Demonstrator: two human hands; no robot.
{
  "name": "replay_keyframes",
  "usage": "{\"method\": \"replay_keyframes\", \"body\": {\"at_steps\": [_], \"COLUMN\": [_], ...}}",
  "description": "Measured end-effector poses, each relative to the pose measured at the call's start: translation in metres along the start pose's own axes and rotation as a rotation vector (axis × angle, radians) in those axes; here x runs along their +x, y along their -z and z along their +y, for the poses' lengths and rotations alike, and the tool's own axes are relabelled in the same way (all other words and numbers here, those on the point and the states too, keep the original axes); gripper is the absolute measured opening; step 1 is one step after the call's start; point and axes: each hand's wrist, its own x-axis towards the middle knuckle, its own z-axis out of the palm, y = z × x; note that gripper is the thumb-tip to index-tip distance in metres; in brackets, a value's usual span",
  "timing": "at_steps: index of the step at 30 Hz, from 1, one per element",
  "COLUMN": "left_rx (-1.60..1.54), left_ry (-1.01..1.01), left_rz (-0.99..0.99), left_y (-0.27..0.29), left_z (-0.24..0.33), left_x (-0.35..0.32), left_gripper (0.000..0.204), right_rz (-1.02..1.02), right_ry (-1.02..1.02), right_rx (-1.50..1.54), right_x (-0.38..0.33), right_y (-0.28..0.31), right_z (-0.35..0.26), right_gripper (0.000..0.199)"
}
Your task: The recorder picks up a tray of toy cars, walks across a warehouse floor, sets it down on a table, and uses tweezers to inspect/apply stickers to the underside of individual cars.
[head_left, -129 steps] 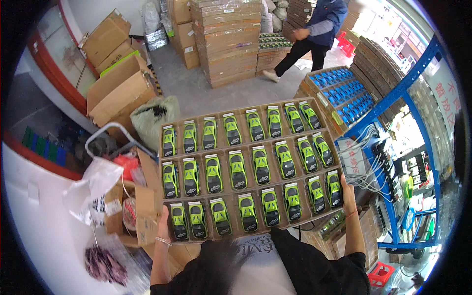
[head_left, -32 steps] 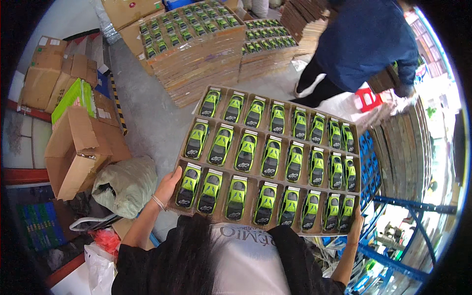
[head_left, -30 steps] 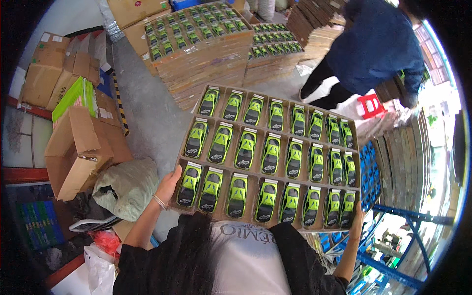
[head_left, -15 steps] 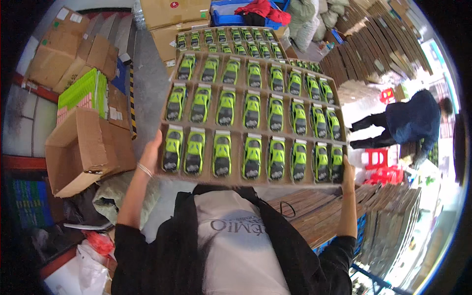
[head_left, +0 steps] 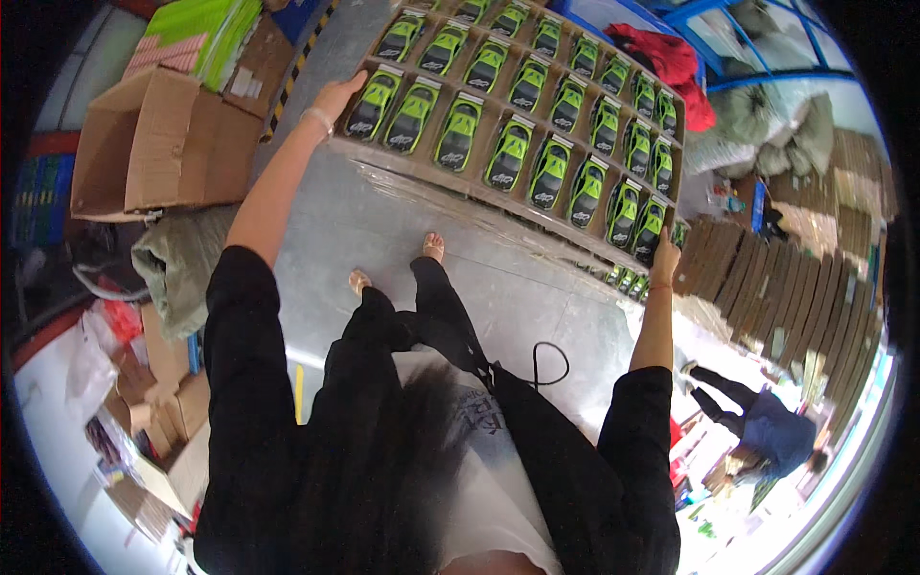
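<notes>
A wide brown compartment tray [head_left: 482, 146] filled with rows of green and black toy cars [head_left: 458, 134] is out in front of me at arm's length, tilted in the view. My left hand [head_left: 337, 98] grips its near left corner. At the near right corner, my right hand [head_left: 665, 259] has its fingers closed round the edge. More green cars [head_left: 628, 283] show under the right end of the tray, in what looks like a stack below. Whether the held tray rests on that stack I cannot tell.
An open cardboard box [head_left: 144, 144] and a rolled greenish sack [head_left: 177, 268] stand at left. Flattened cardboard [head_left: 776, 297] is stacked at right, near a bent-over person [head_left: 771, 431] in dark clothes. Beyond the tray are a red cloth [head_left: 661, 62] and bulging sacks [head_left: 767, 125].
The tray has gone from close before my chest to farther out, both hands still on it. My view has turned and tipped down, and my feet now show on the floor.
</notes>
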Motion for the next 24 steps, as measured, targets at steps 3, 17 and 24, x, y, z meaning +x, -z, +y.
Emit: {"method": "replay_keyframes", "body": {"at_steps": [3,17,24], "left_rx": [0.466,0.839,0.285], "left_ry": [-0.178,-0.375,-0.126], "left_rz": [0.387,0.386,0.540], "left_y": [-0.010,-0.004,-0.020], "left_z": [0.006,-0.002,-0.061], "left_x": [0.001,-0.044,-0.106], "left_gripper": [0.081,0.055,0.057], "right_rz": [-0.021,-0.114,-0.388], "right_ry": [0.146,0.136,-0.446], "right_rx": [-0.294,-0.318,0.432], "right_x": [0.028,-0.015,-0.070], "right_y": [0.014,0.029,0.047], "right_z": [0.006,-0.044,-0.052], "right_gripper": [0.063,0.056,0.019]}}
